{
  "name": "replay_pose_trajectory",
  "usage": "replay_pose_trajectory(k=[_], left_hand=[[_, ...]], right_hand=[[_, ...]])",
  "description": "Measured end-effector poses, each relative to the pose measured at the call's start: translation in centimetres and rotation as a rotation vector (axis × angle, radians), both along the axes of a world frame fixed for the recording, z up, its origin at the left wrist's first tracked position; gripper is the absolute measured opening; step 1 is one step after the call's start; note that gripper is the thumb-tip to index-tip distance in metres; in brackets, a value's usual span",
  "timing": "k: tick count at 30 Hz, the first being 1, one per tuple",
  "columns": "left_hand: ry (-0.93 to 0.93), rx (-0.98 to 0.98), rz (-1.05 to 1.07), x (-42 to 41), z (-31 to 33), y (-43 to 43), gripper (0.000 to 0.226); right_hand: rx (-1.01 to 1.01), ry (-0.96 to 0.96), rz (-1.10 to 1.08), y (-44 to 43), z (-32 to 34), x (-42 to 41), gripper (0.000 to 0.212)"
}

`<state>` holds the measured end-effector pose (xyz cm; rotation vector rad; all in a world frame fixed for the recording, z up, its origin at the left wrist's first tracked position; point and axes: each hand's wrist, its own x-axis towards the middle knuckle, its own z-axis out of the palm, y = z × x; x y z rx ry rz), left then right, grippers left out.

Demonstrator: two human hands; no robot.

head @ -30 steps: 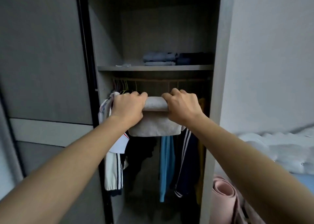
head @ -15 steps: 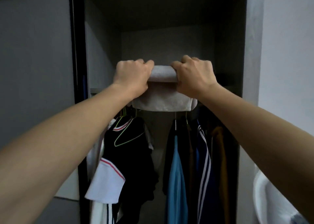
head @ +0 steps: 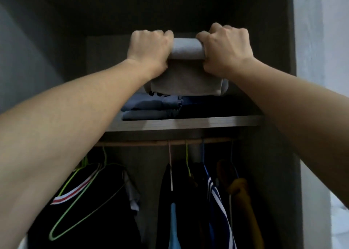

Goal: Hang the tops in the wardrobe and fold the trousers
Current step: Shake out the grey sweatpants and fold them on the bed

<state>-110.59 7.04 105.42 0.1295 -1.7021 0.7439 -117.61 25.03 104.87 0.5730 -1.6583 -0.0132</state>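
Folded grey trousers (head: 186,75) are held up inside the wardrobe, just over the stack of folded blue trousers (head: 151,107) on the shelf (head: 188,122). My left hand (head: 149,48) grips the grey bundle's left end and my right hand (head: 225,44) grips its right end. The bundle's lower edge touches or nearly touches the stack. Under the shelf, tops hang from the rail (head: 164,142): a black top with a red-and-white collar (head: 94,201), a blue top (head: 174,228), a navy striped top (head: 217,201) and a yellow one (head: 243,201).
A green wire hanger (head: 62,228) shows on the black top at the lower left. The wardrobe's right side panel (head: 279,116) and a pale wall (head: 321,78) bound the right. A dark folded pile (head: 217,107) lies on the shelf's right part.
Both hands have carried the grey trousers up from in front of the hanging rail to above the shelf's stack. The view has closed in on the wardrobe.
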Motion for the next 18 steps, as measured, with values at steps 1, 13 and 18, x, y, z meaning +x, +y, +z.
replay_pose_trajectory(k=[1,13,18], left_hand=[[-0.001,0.003,-0.013,-1.5,0.3,-0.5,0.042],[-0.016,-0.019,-0.168,-20.6,5.2,-6.0,0.043],[-0.025,0.069,-0.217,-27.8,5.1,-5.5,0.058]], right_hand=[[-0.005,-0.006,-0.014,-0.5,0.2,-1.2,0.051],[0.025,-0.072,-0.224,-5.3,5.1,-16.4,0.053],[0.014,-0.041,-0.272,-5.0,4.7,-22.5,0.064]])
